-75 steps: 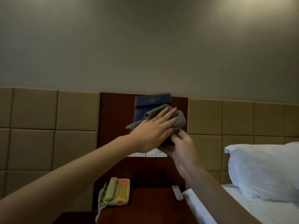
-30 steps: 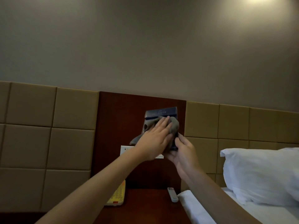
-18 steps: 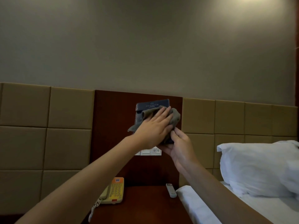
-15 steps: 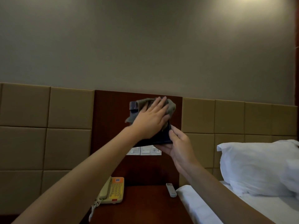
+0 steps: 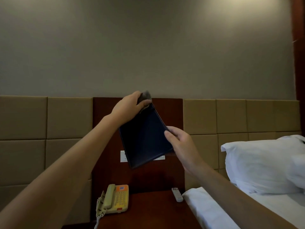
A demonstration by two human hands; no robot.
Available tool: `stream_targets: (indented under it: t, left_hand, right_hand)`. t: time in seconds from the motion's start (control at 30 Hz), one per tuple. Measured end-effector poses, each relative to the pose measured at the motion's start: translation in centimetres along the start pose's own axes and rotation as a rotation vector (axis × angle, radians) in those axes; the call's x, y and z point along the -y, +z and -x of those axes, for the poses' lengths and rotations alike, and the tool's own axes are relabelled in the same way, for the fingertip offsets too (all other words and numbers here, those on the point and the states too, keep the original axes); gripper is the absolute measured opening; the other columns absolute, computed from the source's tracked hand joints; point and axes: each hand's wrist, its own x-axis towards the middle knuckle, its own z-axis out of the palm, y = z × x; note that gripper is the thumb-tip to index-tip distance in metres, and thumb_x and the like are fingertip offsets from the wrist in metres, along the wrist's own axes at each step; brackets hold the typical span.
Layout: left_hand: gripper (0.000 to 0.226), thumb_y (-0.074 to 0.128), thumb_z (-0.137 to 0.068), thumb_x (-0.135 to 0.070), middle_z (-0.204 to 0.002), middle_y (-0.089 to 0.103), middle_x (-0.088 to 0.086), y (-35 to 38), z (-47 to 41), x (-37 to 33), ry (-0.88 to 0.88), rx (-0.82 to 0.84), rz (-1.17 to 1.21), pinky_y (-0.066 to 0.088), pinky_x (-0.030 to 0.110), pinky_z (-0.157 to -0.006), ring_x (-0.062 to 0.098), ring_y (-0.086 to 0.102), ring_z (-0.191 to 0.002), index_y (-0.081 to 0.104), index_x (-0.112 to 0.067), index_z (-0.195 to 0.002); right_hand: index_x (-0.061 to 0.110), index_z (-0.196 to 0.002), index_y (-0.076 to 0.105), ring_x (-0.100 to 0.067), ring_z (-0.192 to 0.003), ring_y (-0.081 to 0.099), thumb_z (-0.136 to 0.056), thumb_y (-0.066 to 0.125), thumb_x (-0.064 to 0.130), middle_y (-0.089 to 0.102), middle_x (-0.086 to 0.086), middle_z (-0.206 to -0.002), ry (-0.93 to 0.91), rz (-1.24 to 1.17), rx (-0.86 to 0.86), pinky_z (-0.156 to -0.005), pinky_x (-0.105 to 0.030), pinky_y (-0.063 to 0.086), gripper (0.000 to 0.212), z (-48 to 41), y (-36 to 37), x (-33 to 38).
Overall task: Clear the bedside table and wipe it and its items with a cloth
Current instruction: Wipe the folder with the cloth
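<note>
Held tilted in the air above the bedside table (image 5: 148,210), the dark blue folder (image 5: 143,139) looks stiff, light and smooth, so the right hand (image 5: 181,146) pinching its side edge seems apt, while the left hand (image 5: 127,108) clutches the grey cloth (image 5: 146,95) against its top corner.

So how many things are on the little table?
2. The yellow telephone sits on the left of the bedside table; the white remote control lies at its right edge, beside the bed. The table's front is cut off, so more may hide there.
</note>
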Motion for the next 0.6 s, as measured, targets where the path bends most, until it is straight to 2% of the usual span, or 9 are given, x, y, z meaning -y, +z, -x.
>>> stream_targets:
  t: [0.07,0.13,0.27,0.37,0.47,0.53,0.6]
  left_hand:
    - [0.033,0.047,-0.095,-0.046,-0.09,0.057,-0.002,0.3,0.2,-0.7,0.069,-0.011,-0.024,0.048,0.031,-0.065,0.016,0.057,-0.074,0.051,-0.014,-0.105]
    - [0.031,0.046,-0.095,-0.047,-0.083,0.054,-0.007,0.7,0.2,-1.8,0.132,-0.034,-0.059,0.043,0.028,-0.058,0.011,0.054,-0.068,0.05,-0.017,-0.101]
    - [0.032,0.045,-0.095,-0.049,-0.073,0.051,-0.007,1.1,-0.3,-1.9,0.102,-0.055,-0.026,0.036,0.027,-0.052,0.012,0.05,-0.062,0.047,-0.018,-0.088]
    - [0.04,0.043,-0.096,-0.049,-0.075,0.056,-0.001,1.3,-0.2,0.2,-0.026,-0.025,0.047,0.041,0.03,-0.059,0.017,0.055,-0.067,0.054,-0.012,-0.088]
    - [0.044,0.04,-0.097,-0.048,-0.076,0.058,0.002,1.2,0.5,1.7,-0.13,-0.039,0.115,0.042,0.033,-0.064,0.022,0.057,-0.073,0.056,-0.008,-0.089]
    - [0.038,0.038,-0.098,-0.047,-0.085,0.06,0.002,1.4,1.0,1.2,-0.072,-0.04,0.021,0.046,0.035,-0.068,0.022,0.059,-0.08,0.055,-0.012,-0.095]
    - [0.037,0.036,-0.099,-0.045,-0.106,0.061,0.005,1.8,1.5,-0.6,0.045,-0.042,-0.116,0.046,0.037,-0.081,0.024,0.057,-0.099,0.056,-0.016,-0.11]
  right_hand:
    - [0.027,-0.103,0.061,-0.008,-0.091,0.065,-0.102,0.042,0.022,0.067,0.006,-0.101,0.037,0.052,0.045,-0.074,-0.022,0.053,0.019,-0.7,-0.3,0.3]
    - [0.026,-0.1,0.06,-0.013,-0.093,0.064,-0.102,0.043,0.025,0.067,0.004,-0.101,0.058,0.056,0.015,-0.072,-0.021,0.051,0.017,-1.2,-0.5,0.3]
    - [0.022,-0.099,0.061,-0.014,-0.087,0.064,-0.102,0.042,0.023,0.067,-0.002,-0.098,0.018,0.08,-0.064,-0.067,-0.021,0.05,0.02,-1.4,-1.1,-0.3]
    - [0.019,-0.096,0.061,-0.012,-0.081,0.061,-0.102,0.041,0.023,0.066,0.0,-0.091,-0.012,0.093,-0.141,-0.06,-0.015,0.047,0.021,-1.3,-1.6,-0.8]
    - [0.018,-0.094,0.06,-0.011,-0.082,0.059,-0.102,0.04,0.021,0.064,0.001,-0.091,-0.022,0.099,-0.174,-0.06,-0.013,0.045,0.022,-1.5,-2.0,-1.1]
    - [0.017,-0.099,0.061,-0.015,-0.087,0.061,-0.102,0.04,0.021,0.066,-0.001,-0.095,-0.02,0.119,-0.139,-0.064,-0.018,0.047,0.021,-1.8,-1.9,-0.9]
    - [0.016,-0.102,0.061,-0.025,-0.089,0.062,-0.102,0.041,0.021,0.067,-0.011,-0.098,-0.042,0.165,-0.098,-0.069,-0.03,0.05,0.021,-2.0,-1.4,-0.8]
